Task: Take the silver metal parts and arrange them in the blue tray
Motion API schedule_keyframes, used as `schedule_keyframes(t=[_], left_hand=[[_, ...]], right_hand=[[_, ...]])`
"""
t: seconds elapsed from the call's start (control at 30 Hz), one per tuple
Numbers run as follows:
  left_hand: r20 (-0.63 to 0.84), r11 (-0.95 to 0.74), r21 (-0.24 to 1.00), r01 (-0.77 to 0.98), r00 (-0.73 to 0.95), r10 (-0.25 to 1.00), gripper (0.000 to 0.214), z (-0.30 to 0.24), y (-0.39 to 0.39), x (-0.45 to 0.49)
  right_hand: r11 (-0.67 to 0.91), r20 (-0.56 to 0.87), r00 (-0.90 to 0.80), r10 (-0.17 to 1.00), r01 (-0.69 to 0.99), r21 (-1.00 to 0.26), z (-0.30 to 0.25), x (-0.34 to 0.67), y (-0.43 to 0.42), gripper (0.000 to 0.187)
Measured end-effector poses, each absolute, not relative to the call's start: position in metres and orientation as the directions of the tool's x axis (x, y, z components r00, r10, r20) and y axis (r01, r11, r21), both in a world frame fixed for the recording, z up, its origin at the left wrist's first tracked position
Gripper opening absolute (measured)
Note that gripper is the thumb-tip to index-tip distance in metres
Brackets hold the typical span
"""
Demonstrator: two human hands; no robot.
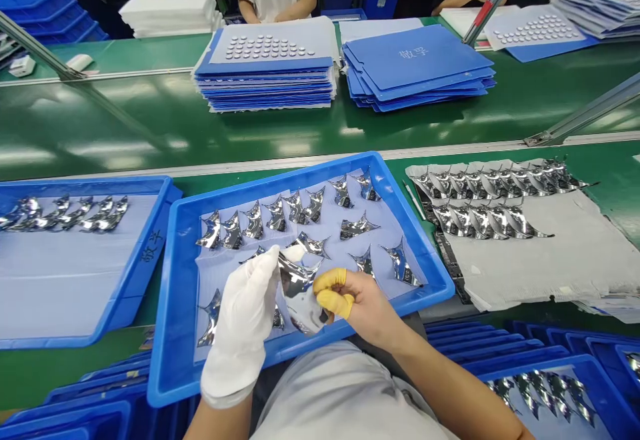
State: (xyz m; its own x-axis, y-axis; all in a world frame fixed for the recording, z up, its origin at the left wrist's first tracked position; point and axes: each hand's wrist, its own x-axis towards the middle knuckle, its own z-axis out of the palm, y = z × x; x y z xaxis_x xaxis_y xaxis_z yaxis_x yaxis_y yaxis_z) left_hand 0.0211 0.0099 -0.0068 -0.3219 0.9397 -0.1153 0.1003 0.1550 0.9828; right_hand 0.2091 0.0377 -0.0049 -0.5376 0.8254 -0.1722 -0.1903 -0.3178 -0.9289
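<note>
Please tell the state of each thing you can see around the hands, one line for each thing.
left hand: in white glove, touching the piece
right hand: bare, pinching the piece
yellow finger cots: worn on two right fingers
mirror-finish piece: held above the tray
blue tray: lined, holding more pieces
blue folders: stacked, top one closed

From here I can make out two Chinese characters, 敬孚, printed in pale ink on the top blue plastic folder of the stack across the green belt. The same two characters run in dark print along the wall of the blue tray at the far left.
</note>
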Motion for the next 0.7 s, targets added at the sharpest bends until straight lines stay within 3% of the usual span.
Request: schedule_keyframes(t=[0.1,0.23,0.37,0.43,0.7], left_hand=[[-0.148,0.177,0.982,0.064,-0.314,0.938,0.033,-0.010,0.007,0.016],[-0.208,0.209,0.978,-0.018,-0.230,0.951,0.041,0.001,0.009,0.022],[-0.317,0.319,0.941,-0.113,0.039,0.948,0.088,0.020,0.016,0.036],[-0.368,0.376,0.919,-0.117,0.086,0.926,0.100,0.024,0.017,0.039],[-0.288,0.266,0.946,-0.186,-0.102,0.952,0.050,0.013,0.017,0.035]], right_hand=[[-0.450,-0.253,-0.526,0.812,-0.288,-0.845,-0.007,0.207,0.039,0.027],[-0.483,-0.267,-0.506,0.820,-0.364,-0.796,-0.007,0.204,0.040,0.027],[-0.474,-0.262,-0.495,0.829,-0.369,-0.800,-0.003,0.203,0.041,0.025],[-0.461,-0.259,-0.494,0.830,-0.344,-0.818,0.000,0.203,0.040,0.024],[-0.439,-0.245,-0.500,0.831,-0.317,-0.841,0.002,0.203,0.035,0.025]])
